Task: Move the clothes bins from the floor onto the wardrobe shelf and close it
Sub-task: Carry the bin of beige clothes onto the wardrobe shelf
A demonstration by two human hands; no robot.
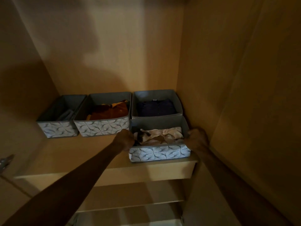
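Several grey fabric bins with leaf-patterned fronts stand on the wardrobe shelf. The front right bin holds pale crumpled clothes and sits at the shelf's front edge. My left hand grips its left rim and my right hand grips its right rim. Behind it is a bin with dark blue clothes. To the left are a bin with orange-brown clothes and a bin with grey clothes.
The wardrobe's right side wall runs close beside my right hand. Lower shelves show beneath the shelf. A metal hinge sticks out at the left edge. Bare shelf surface lies in front of the two left bins.
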